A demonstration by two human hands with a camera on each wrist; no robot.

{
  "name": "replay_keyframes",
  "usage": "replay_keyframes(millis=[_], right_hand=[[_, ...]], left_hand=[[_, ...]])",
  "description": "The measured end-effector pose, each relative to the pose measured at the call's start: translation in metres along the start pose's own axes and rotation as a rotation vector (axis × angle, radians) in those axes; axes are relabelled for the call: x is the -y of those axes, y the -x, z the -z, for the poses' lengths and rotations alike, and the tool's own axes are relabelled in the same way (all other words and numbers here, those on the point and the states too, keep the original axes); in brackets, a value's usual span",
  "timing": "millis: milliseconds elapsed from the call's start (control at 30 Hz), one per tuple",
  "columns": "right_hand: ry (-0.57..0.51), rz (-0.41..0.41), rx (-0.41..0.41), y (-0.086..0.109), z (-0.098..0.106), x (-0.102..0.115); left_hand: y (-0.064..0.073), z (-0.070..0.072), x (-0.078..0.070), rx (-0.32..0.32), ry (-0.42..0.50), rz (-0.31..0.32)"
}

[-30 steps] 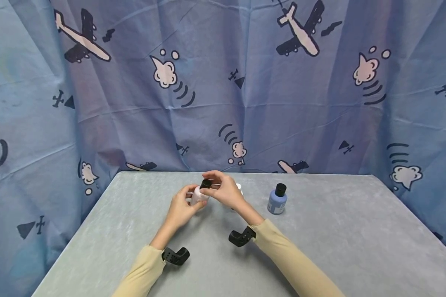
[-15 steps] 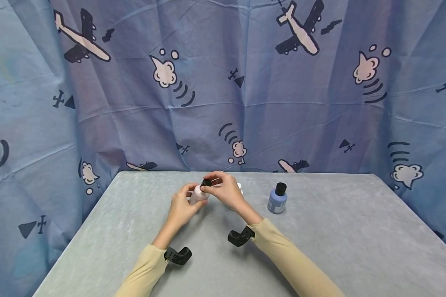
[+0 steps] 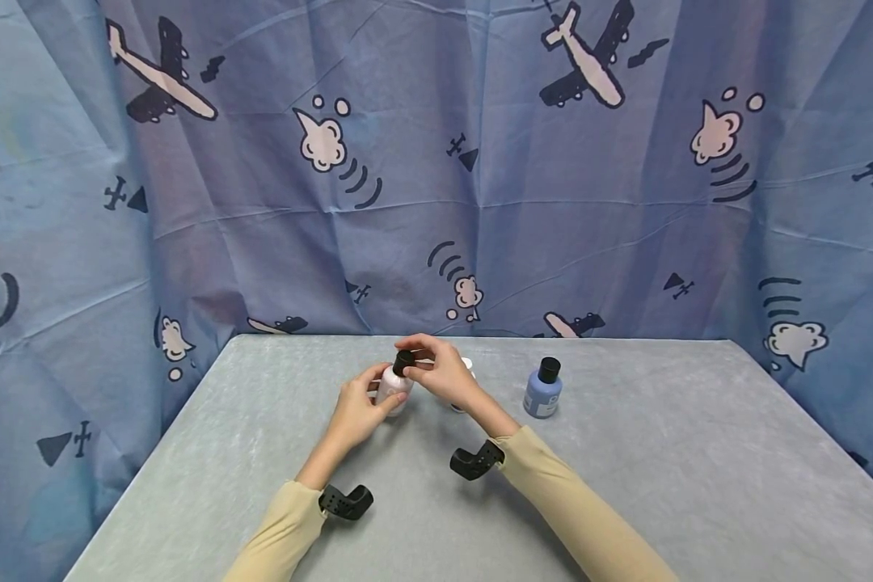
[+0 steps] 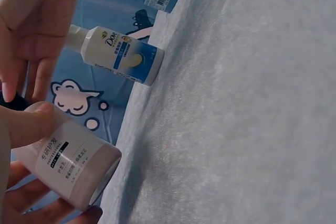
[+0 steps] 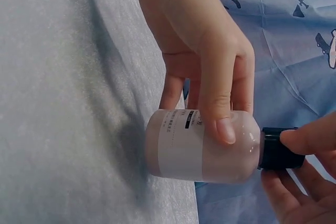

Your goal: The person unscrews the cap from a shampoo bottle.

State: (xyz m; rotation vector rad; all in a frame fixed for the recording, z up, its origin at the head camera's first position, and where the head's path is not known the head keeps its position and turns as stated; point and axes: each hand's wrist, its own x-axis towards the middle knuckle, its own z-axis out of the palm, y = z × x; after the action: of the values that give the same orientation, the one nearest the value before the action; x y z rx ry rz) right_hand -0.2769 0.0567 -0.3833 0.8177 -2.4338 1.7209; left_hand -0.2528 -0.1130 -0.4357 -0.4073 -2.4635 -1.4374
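In the head view my left hand (image 3: 359,411) grips the body of a pale pink bottle (image 3: 391,389), its thumb across the front. My right hand (image 3: 444,374) has thumb and fingers on the bottle's black cap (image 3: 404,361). From the right wrist, the thumb and fingers pinch that cap (image 5: 279,148), which sits on the bottle's neck. The bottle (image 5: 181,145) carries a white label with dark print. It leans slightly; whether its base touches the table cannot be told. Left wrist view: the cap is mostly hidden behind the thumb.
A white and blue Dove pump bottle (image 4: 123,53) stands behind my right hand, mostly hidden in the head view. Farther right is a blue bottle (image 3: 542,394) with a black cap. The grey table (image 3: 662,453) ends at a blue patterned curtain (image 3: 407,178).
The pink bottle has become more upright and its base has come slightly lower. Both hands stay at it, the right hand shifting only a little. The other bottles have not moved.
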Motion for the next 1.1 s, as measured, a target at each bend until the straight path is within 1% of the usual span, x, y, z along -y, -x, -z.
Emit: replay_keyframes(millis=[100, 133, 167, 300, 367, 500, 633, 800, 933, 1100], right_hand=[[-0.009, -0.002, 0.003, -0.0005, -0.0003, 0.0000], [-0.006, -0.006, -0.005, -0.0022, -0.0010, -0.0051], [0.004, -0.011, -0.013, -0.0024, -0.0011, -0.0052], [0.069, -0.065, -0.082, -0.0020, -0.0022, -0.0033], [0.108, -0.094, -0.117, -0.0011, -0.0029, -0.0024], [0.155, -0.129, -0.149, -0.0001, -0.0032, -0.0013], [0.166, -0.132, -0.140, 0.0004, -0.0024, -0.0013], [0.150, -0.099, -0.113, 0.0013, -0.0006, -0.0021], [0.120, -0.065, -0.086, 0.0014, 0.0006, -0.0034], [0.094, -0.030, -0.037, 0.0014, 0.0016, -0.0045]], left_hand=[[0.0000, -0.0002, -0.0002, -0.007, 0.006, 0.014], [-0.0002, -0.0002, -0.0004, -0.012, 0.009, 0.020], [-0.0004, -0.0002, -0.0010, -0.019, 0.010, 0.023], [-0.0011, -0.0007, -0.0035, -0.055, -0.006, 0.034], [-0.0011, -0.0010, -0.0049, -0.073, -0.020, 0.030], [-0.0009, -0.0011, -0.0067, -0.100, -0.036, 0.030], [-0.0001, -0.0012, -0.0071, -0.103, -0.031, 0.013], [0.0009, -0.0022, -0.0063, -0.089, -0.008, -0.009], [0.0017, -0.0025, -0.0067, -0.066, 0.001, -0.009], [0.0018, -0.0022, -0.0063, -0.034, -0.011, -0.003]])
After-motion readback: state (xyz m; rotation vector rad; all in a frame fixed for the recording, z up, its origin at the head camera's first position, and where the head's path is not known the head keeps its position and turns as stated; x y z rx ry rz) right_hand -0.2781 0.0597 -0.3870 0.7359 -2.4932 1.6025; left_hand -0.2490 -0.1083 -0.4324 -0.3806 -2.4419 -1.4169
